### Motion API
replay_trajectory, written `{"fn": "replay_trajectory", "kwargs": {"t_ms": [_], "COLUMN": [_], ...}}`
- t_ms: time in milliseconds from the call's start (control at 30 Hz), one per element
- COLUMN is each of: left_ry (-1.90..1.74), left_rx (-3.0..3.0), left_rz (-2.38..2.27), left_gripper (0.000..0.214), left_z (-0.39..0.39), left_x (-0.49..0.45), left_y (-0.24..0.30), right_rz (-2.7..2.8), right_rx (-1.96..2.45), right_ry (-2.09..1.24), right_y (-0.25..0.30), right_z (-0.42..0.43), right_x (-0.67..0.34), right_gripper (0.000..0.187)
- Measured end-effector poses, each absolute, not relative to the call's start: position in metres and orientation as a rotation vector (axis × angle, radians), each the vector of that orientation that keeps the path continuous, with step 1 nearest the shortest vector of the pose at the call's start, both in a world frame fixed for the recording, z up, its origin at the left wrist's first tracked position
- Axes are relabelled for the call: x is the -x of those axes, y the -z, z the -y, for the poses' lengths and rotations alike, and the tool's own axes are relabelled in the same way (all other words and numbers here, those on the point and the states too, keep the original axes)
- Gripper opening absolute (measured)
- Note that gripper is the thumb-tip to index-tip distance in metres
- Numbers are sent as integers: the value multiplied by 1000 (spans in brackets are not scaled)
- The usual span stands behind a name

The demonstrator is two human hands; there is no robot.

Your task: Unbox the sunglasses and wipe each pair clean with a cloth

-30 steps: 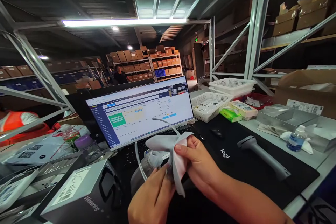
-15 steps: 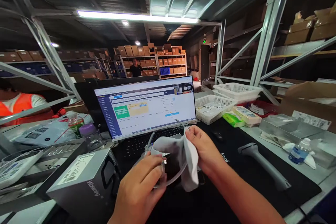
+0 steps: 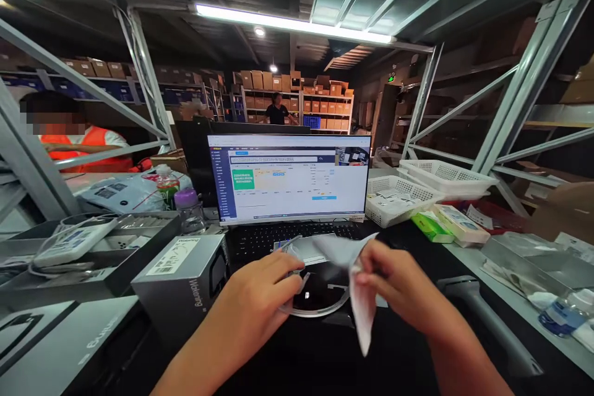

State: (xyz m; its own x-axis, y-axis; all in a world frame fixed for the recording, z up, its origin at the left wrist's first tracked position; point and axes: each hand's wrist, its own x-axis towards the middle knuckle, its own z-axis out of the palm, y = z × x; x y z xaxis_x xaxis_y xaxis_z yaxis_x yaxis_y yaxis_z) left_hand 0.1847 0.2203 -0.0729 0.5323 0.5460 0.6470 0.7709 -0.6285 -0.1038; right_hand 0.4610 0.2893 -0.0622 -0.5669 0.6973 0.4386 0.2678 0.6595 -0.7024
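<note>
My left hand is closed on the left side of a thin, whitish curved band, low in front of the monitor. The band bows toward me, and its far ends are partly hidden by fingers and cloth. My right hand pinches a pale grey cloth at the band's right side; part of the cloth hangs down and part spreads left, blurred. Behind the hands is a keyboard. Left of them stands a grey box with a white label and a picture of a dark looped device.
A monitor stands behind the keyboard. To the right are a barcode scanner, a small bottle, and white baskets. An open grey tray with cables lies left, near a purple-lidded jar. A person in an orange vest sits beyond.
My view has swung left. The cloth, earlier bunched over the band, now hangs from my right hand at its right side, and more of the band's curve shows. My left hand keeps its hold.
</note>
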Motion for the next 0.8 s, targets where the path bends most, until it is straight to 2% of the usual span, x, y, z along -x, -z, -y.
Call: {"fn": "replay_trajectory", "kwargs": {"t_ms": [200,367,467,600,700,800], "left_ry": [683,670,718,838,855,766], "left_rx": [2423,2251,2250,2320,2348,2347], "left_rz": [964,776,791,803,805,760], "left_gripper": [12,19,16,12,14,19], "left_z": [-221,-230,-232,-228,-226,-230], "left_x": [-206,-212,-201,-190,-193,-200], "left_y": [82,91,86,73,71,77], "right_rz": [2401,2250,2155,2286,2302,2253], "right_rx": [581,760,711,554,559,638], "right_ry": [-1059,-944,-1064,-1332,-1302,-1126], "right_y": [67,85,85,69,68,79], "right_z": [-285,-278,-282,-297,-295,-282], "right_x": [-435,-410,-409,-432,-436,-418], "right_gripper": [23,26,36,49,51,46]}}
